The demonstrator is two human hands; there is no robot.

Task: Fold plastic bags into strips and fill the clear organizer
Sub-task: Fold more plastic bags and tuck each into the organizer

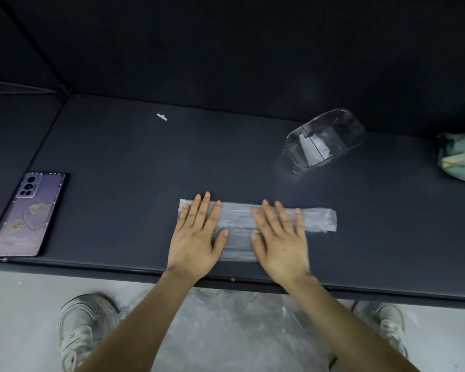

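Forearms come in from the bottom edge, shoes on the floor either side, a crinkled clear plastic sheet showing below the counter edge between them; can't tell if it joins the bag above. Left hand and right hand both lie flat, palms down, fingers straight and slightly spread, pressing the bag, likely to flatten air out and set the crease so the strip holds. Bag sits at the near-centre of the counter, a long whitish translucent band running left-right, wrinkled, right end free past the right hand, a flap between the hands reaching toward the near edge. Looks part folded, not yet a narrow strip. Organizer stands well apart, far right, clear with a divider, seems tilted; one whitish folded piece inside. Phone face down far left, out of the way. Green-white bundle at the right edge, probably more bags.
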